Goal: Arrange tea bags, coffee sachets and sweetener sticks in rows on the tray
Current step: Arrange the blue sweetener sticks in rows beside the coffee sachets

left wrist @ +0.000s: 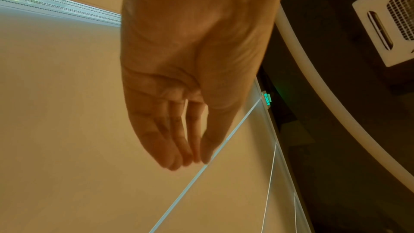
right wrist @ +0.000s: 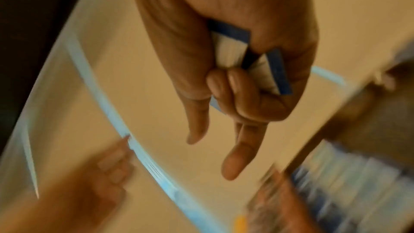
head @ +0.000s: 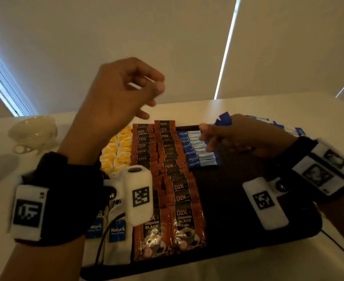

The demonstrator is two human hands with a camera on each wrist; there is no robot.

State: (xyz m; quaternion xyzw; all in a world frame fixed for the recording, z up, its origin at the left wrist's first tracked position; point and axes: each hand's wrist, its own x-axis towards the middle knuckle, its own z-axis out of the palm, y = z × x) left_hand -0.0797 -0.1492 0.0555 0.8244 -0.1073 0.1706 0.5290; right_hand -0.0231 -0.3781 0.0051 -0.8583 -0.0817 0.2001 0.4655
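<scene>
A black tray (head: 238, 209) holds yellow tea bags (head: 116, 151) and white tea bags with blue tags (head: 117, 232) at its left. Two columns of brown coffee sachets (head: 167, 169) fill the middle. A short row of blue-and-white sweetener sticks (head: 197, 151) lies at the far right. My right hand (head: 207, 134) hovers over that row and grips a bundle of sweetener sticks (right wrist: 228, 49); their blue ends (head: 224, 118) poke out above the fist. My left hand (head: 151, 92) is raised above the tray's far edge, fingers loosely together (left wrist: 190, 157), holding nothing.
A white teacup (head: 33, 132) stands on the pale table at the far left. More loose sweetener sticks (head: 278, 124) lie behind my right hand at the tray's far right corner. A thin black cable (head: 341, 252) runs off the tray's near right side.
</scene>
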